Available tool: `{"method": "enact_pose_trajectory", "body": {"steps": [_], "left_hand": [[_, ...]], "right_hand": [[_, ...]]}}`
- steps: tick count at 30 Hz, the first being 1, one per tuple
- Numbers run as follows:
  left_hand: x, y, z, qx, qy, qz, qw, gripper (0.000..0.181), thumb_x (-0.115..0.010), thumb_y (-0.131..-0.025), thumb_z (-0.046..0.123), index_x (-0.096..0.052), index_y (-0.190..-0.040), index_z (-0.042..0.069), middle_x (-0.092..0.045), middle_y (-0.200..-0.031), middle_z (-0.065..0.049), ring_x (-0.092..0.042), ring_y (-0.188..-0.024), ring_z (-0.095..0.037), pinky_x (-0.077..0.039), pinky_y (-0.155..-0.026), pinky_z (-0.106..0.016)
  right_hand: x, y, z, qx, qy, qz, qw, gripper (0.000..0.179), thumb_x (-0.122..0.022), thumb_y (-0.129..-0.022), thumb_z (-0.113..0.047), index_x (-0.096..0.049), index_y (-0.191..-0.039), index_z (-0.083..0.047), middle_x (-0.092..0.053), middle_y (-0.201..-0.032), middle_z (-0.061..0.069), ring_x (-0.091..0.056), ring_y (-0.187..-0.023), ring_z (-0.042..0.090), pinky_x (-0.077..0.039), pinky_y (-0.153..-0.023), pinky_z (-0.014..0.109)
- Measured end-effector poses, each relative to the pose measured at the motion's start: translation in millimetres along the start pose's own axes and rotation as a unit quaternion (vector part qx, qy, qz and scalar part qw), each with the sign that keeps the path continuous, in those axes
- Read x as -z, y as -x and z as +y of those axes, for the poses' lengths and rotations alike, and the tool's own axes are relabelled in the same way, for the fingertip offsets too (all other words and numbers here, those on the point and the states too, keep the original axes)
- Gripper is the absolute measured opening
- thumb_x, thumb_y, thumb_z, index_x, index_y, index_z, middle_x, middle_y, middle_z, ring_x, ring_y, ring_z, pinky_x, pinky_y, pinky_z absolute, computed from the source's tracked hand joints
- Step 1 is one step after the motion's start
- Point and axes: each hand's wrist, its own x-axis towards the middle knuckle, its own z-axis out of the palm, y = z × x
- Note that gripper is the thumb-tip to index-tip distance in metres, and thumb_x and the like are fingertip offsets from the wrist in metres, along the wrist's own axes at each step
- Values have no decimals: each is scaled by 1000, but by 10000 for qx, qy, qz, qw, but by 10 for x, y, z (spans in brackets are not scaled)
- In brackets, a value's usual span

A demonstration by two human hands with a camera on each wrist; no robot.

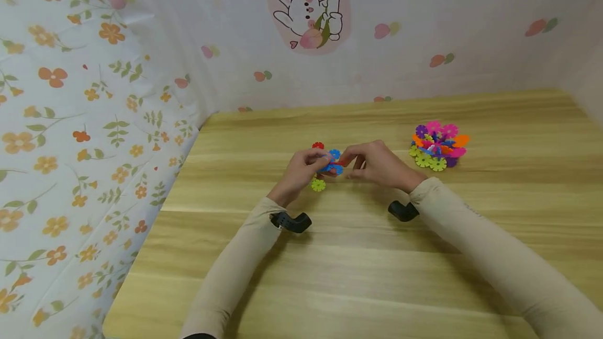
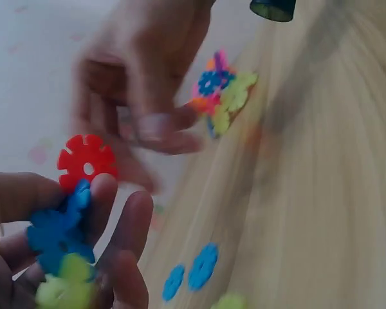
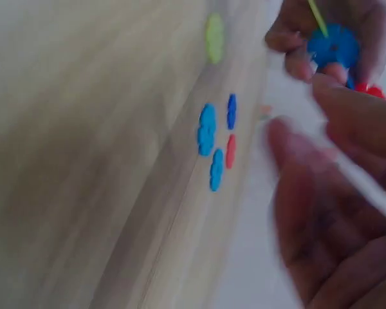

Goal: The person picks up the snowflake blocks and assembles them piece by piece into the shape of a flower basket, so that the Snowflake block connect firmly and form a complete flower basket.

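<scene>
My left hand (image 1: 301, 170) pinches a small cluster of linked plastic snowflake discs between thumb and fingers. In the left wrist view the cluster shows a red disc (image 2: 87, 161), blue discs (image 2: 51, 238) and a yellow-green disc (image 2: 64, 290). Just right of it is my right hand (image 1: 380, 164), its fingers loosely bent near the red disc. Motion blurs that hand in both wrist views, and no piece shows in its fingers. On the table around the hands lie loose discs: yellow-green (image 1: 318, 185), red (image 1: 317, 145), light blue (image 3: 206, 129) and dark blue (image 3: 231, 111).
A built cluster of many-coloured discs (image 1: 438, 145) stands at the table's back right. The wooden table (image 1: 330, 276) meets a printed cloth backdrop (image 1: 414, 9) behind, with a flowered cloth (image 1: 94, 171) along the left. Black wrist mounts (image 1: 292, 222) sit on both forearms.
</scene>
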Motion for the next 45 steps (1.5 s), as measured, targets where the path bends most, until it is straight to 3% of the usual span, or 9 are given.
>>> {"method": "enact_pose_trajectory", "body": {"steps": [3,8,11,14,21,28,37,41,45], "left_hand": [[130,41,-10,-5,125,9,9999,20,-54,-104,15,-62,-114,-1,-78,-92,-9,-77,-94,-30,-58,-85,-43],[164,59,39,147,249,-158,9995,15,-51,-106,17,-59,-112,6,-75,-108,-20,-67,-110,-47,-58,-76,-30],[148,49,61,254,388,-233,9987,14,-48,-106,16,-58,-110,7,-73,-109,-19,-67,-110,-47,-58,-77,-29],[131,25,70,250,665,-247,9972,15,-44,-107,15,-56,-111,6,-71,-97,-15,-71,-91,-34,-56,-78,-30],[119,19,69,126,751,-336,9965,36,-36,-110,29,-56,-117,0,-51,-76,0,-43,-69,-12,-39,-63,-23],[77,42,16,49,541,-563,9969,35,-42,-109,32,-57,-99,2,-42,-73,-2,-41,-75,-16,-38,-70,-28],[0,91,-22,-431,-301,-490,9974,34,-49,-106,19,-60,-129,-4,-55,-89,-5,-55,-89,-31,-48,-80,-32],[-46,105,-13,-929,-1148,-409,9882,29,-56,-103,18,-61,-128,4,-67,-101,-13,-65,-97,-40,-53,-78,-34],[-112,119,11,-1536,-2054,-383,9658,32,-62,-99,21,-62,-128,7,-71,-99,-12,-62,-83,-26,-45,-68,-22]], "right_hand": [[-56,-145,29,-338,457,-516,9971,21,-77,-87,-10,-74,-107,-4,-76,-105,13,-73,-84,22,-60,-79,41],[-252,-323,58,-348,1597,-610,9847,18,-76,-86,-11,-74,-101,0,-73,-98,14,-69,-89,27,-59,-80,42],[-334,-364,59,-100,2272,-476,9726,4,-74,-85,-7,-72,-85,-3,-67,-87,11,-65,-78,24,-59,-72,40],[-355,-384,55,22,2530,-350,9668,15,-73,-86,-5,-67,-72,-7,-65,-80,8,-63,-72,22,-58,-67,38],[-293,-418,86,-231,1838,-748,9798,8,-69,-83,4,-71,-83,-4,-66,-86,9,-60,-80,22,-55,-75,36],[-135,-260,180,-408,861,-755,9926,14,-65,-87,3,-74,-95,-6,-62,-73,7,-45,-63,15,-40,-63,30],[58,82,35,-710,-578,-81,9958,9,-62,-96,-3,-69,-101,-6,-70,-91,17,-66,-64,24,-55,-60,29],[93,183,-48,-882,-1007,225,9907,8,-59,-100,-8,-64,-106,-5,-65,-96,21,-68,-66,33,-56,-60,29],[99,271,-91,-814,-875,477,9917,10,-61,-100,-8,-65,-109,-6,-67,-91,19,-68,-65,31,-53,-57,28]]}}
